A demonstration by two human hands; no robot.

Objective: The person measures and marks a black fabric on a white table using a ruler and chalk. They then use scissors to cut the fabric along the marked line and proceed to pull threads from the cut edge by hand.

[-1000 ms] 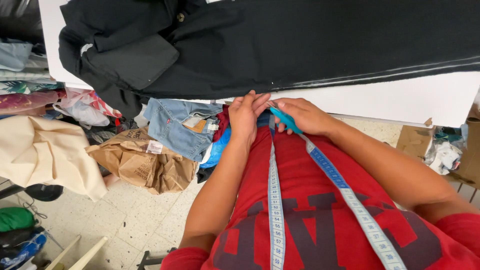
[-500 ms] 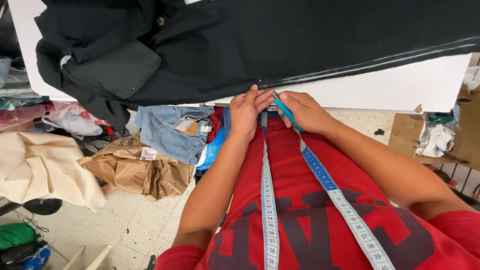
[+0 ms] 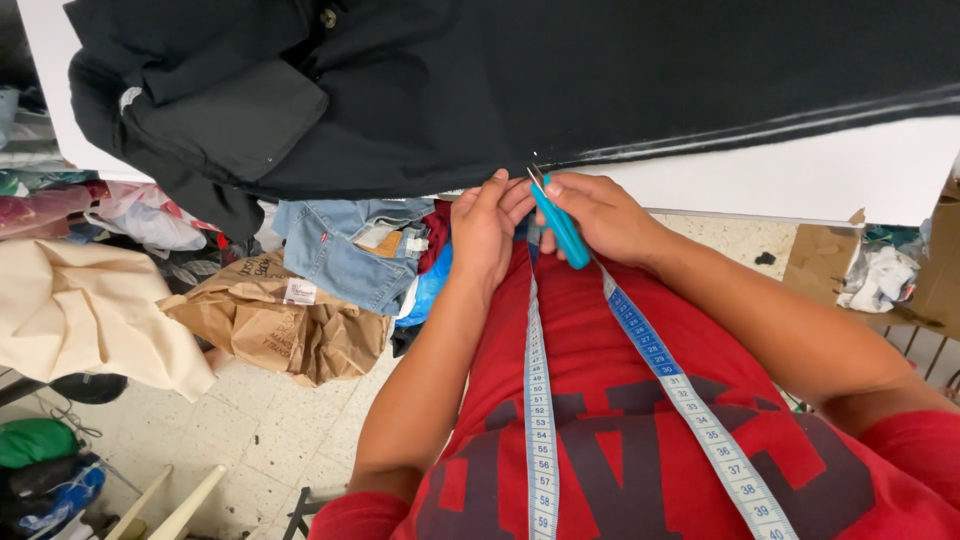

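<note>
While the right hand (image 3: 600, 215) grips a teal thread snipper (image 3: 558, 222), the left hand (image 3: 485, 225) pinches the black garment (image 3: 560, 80) edge — trimming seems underway, calling for a steady, taut hem.

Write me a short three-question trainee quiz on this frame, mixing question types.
1. True or false: the right hand holds a teal-handled cutting tool with its tip at the edge of the black fabric.
2. What is the left hand doing? A) gripping the brown paper bag B) pinching the black fabric's edge beside the tool C) holding the measuring tape
3. Fill in: the blue measuring tape hangs over the person's ____ shirt.

Key: 1 true. 2 B. 3 red.
</note>
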